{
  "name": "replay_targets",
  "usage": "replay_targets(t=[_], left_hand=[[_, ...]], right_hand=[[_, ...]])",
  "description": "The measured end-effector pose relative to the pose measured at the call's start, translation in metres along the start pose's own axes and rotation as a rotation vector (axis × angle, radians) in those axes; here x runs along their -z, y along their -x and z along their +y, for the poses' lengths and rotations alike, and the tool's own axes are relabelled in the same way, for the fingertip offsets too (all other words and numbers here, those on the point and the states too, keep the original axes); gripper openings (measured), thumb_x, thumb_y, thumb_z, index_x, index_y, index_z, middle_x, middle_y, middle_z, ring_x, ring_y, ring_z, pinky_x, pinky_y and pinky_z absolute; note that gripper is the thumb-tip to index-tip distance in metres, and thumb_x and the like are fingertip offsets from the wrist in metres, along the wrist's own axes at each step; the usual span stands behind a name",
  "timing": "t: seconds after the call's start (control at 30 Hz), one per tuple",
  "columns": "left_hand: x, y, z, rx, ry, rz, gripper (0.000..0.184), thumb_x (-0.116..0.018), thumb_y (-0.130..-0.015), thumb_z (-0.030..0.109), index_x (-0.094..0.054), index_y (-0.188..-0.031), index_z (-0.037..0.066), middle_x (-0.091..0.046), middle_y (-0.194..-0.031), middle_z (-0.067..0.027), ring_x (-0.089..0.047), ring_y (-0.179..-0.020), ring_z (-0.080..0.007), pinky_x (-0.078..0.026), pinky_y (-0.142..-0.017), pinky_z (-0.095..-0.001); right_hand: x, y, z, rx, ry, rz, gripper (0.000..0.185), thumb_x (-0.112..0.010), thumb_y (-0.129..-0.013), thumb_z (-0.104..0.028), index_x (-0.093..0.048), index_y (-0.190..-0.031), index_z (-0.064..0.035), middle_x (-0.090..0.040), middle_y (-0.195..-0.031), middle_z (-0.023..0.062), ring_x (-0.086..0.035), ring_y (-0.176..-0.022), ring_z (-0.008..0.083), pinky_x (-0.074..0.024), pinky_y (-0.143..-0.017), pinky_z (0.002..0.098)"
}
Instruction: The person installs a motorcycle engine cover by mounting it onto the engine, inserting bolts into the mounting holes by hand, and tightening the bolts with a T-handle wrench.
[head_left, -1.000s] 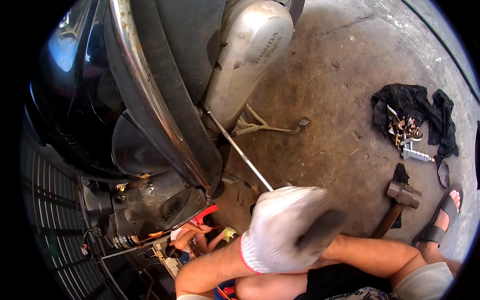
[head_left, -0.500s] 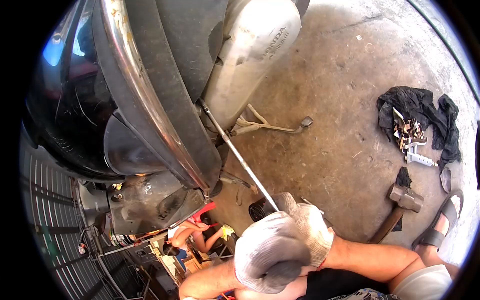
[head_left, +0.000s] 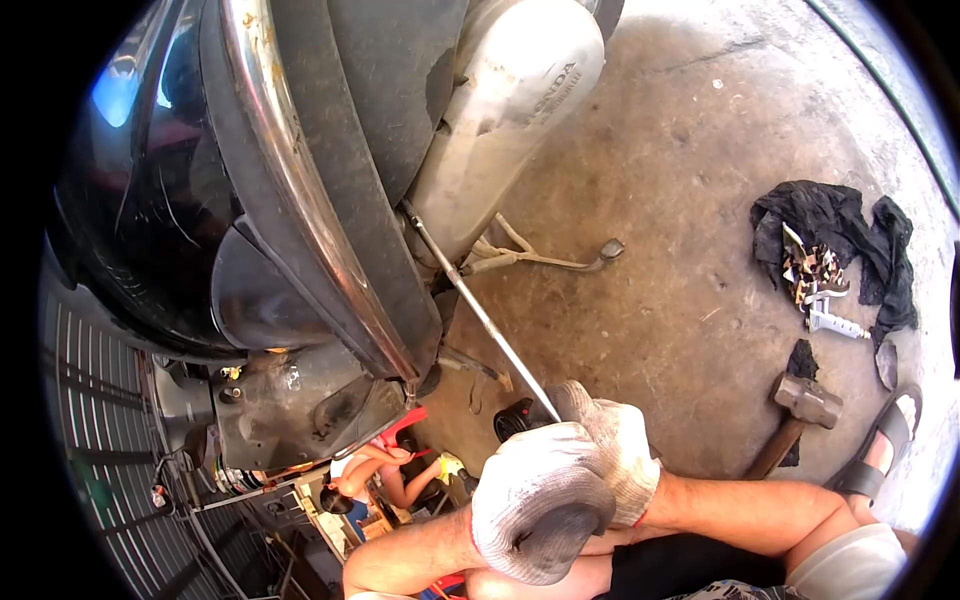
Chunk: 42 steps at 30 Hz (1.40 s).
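A long metal bar [head_left: 490, 328] slants from beside the scooter's pale engine cover [head_left: 500, 130] down to my gloved hands. My left hand [head_left: 545, 500], in a white glove with a dark, dirty patch, is closed around the bar's lower end. Pressed against it, my right hand [head_left: 622, 455] in a soiled glove is closed at the same end; its grip is partly hidden behind the left. The bar's far tip meets the scooter near the dark side panel [head_left: 385, 90], and what it sits on cannot be made out.
On the floor at right lie a black cloth [head_left: 815, 215], a silver metal part [head_left: 835, 318] and a hammer [head_left: 805, 400]. The scooter's kickstand [head_left: 560, 260] juts over the floor. Another person [head_left: 365, 470] sits at lower left. A hose [head_left: 890, 90] runs along the upper right.
My left hand has moved down and left from its blurred position. My right hand, mostly hidden a second ago, now shows beside it at the bar's end.
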<state>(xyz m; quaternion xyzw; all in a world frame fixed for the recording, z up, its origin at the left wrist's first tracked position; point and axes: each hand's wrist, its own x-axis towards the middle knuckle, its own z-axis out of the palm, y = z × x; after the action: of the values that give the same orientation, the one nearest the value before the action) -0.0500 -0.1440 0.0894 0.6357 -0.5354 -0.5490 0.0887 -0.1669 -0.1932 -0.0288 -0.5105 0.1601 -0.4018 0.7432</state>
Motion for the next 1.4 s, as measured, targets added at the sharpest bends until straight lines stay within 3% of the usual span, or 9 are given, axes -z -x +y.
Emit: replay_targets(t=[0.13, 0.2, 0.3, 0.43, 0.6, 0.8, 1.03, 1.17, 1.4], left_hand=[[-0.011, 0.002, -0.011, 0.017, -0.040, 0.100, 0.040, -0.072, -0.069, 0.008, -0.069, -0.108, 0.003, -0.068, -0.103, -0.0121, -0.065, -0.100, -0.0266, -0.052, -0.090, -0.0361], [-0.002, -0.011, -0.003, -0.225, -0.091, 0.028, 0.045, -0.075, -0.068, 0.014, -0.068, -0.110, 0.001, -0.068, -0.102, -0.0135, -0.066, -0.095, -0.0287, -0.053, -0.088, -0.0379], [0.008, -0.040, 0.036, -0.241, -0.082, 0.010, 0.049, -0.076, -0.066, 0.019, -0.067, -0.109, -0.002, -0.068, -0.101, -0.0158, -0.066, -0.094, -0.0305, -0.053, -0.086, -0.0392], [-0.019, -0.036, 0.013, -0.157, -0.082, 0.149, 0.047, -0.074, -0.065, 0.025, -0.067, -0.102, -0.003, -0.065, -0.090, -0.0169, -0.066, -0.085, -0.0368, -0.053, -0.079, -0.0424], [0.002, -0.049, 0.034, -0.344, -0.204, 0.068, 0.047, -0.074, -0.065, 0.026, -0.067, -0.101, -0.003, -0.064, -0.088, -0.0183, -0.065, -0.081, -0.0381, -0.053, -0.076, -0.0433], [0.004, -0.054, 0.040, -0.351, -0.193, 0.068, 0.046, -0.075, -0.064, 0.023, -0.067, -0.101, -0.003, -0.064, -0.086, -0.0186, -0.065, -0.077, -0.0377, -0.053, -0.071, -0.0429], [0.001, -0.053, 0.037, -0.364, -0.164, 0.094, 0.046, -0.077, -0.064, 0.021, -0.067, -0.103, -0.003, -0.064, -0.085, -0.0178, -0.065, -0.075, -0.0370, -0.053, -0.070, -0.0421], [0.000, -0.054, 0.032, -0.372, -0.162, 0.087, 0.047, -0.077, -0.065, 0.021, -0.067, -0.104, -0.003, -0.064, -0.085, -0.0172, -0.064, -0.076, -0.0367, -0.052, -0.070, -0.0420], [-0.003, -0.055, 0.025, -0.388, -0.162, 0.082, 0.047, -0.077, -0.065, 0.021, -0.067, -0.104, -0.003, -0.063, -0.084, -0.0165, -0.063, -0.076, -0.0362, -0.052, -0.069, -0.0421]], right_hand=[[-0.002, 0.003, 0.002, -0.033, -0.019, -0.062, 0.054, -0.063, -0.086, -0.041, -0.051, -0.124, -0.0057, -0.060, -0.103, 0.0090, -0.061, -0.092, 0.0242, -0.0507, -0.074, 0.0362], [-0.004, 0.010, 0.008, -0.054, -0.010, -0.139, 0.052, -0.057, -0.091, -0.043, -0.050, -0.128, -0.0075, -0.059, -0.110, 0.0078, -0.060, -0.099, 0.0211, -0.0506, -0.078, 0.0349], [-0.011, 0.019, 0.014, -0.109, -0.024, -0.277, 0.050, -0.047, -0.099, -0.047, -0.048, -0.133, -0.0101, -0.057, -0.121, 0.0060, -0.058, -0.109, 0.0165, -0.0504, -0.084, 0.0329], [-0.023, 0.008, 0.008, -0.353, -0.477, 0.197, 0.008, -0.063, -0.092, -0.009, -0.061, -0.099, -0.0127, -0.057, -0.084, -0.0042, -0.056, -0.082, 0.0061, -0.0480, -0.069, 0.0257], [-0.033, 0.007, 0.003, -0.356, -0.431, 0.261, 0.007, -0.055, -0.098, -0.010, -0.061, -0.097, -0.0115, -0.058, -0.081, -0.0030, -0.059, -0.077, 0.0090, -0.0496, -0.066, 0.0269], [-0.024, -0.011, -0.046, -0.244, -0.118, 0.519, 0.031, -0.046, -0.106, -0.023, -0.066, -0.097, -0.0010, -0.071, -0.073, 0.0047, -0.069, -0.063, 0.0176, -0.0558, -0.058, 0.0310], [-0.027, -0.002, -0.008, -0.333, -0.276, 0.261, 0.029, -0.046, -0.105, -0.017, -0.068, -0.097, 0.0004, -0.072, -0.076, 0.0067, -0.069, -0.065, 0.0183, -0.0561, -0.061, 0.0305], [-0.032, -0.010, -0.029, -0.308, -0.453, 0.424, 0.029, -0.045, -0.105, -0.016, -0.068, -0.097, 0.0004, -0.071, -0.077, 0.0080, -0.069, -0.067, 0.0185, -0.0559, -0.063, 0.0302], [-0.018, -0.006, -0.006, 0.045, -0.231, 0.395, 0.027, -0.047, -0.103, -0.015, -0.068, -0.094, -0.0005, -0.072, -0.080, 0.0070, -0.070, -0.072, 0.0192, -0.0561, -0.069, 0.0303]])
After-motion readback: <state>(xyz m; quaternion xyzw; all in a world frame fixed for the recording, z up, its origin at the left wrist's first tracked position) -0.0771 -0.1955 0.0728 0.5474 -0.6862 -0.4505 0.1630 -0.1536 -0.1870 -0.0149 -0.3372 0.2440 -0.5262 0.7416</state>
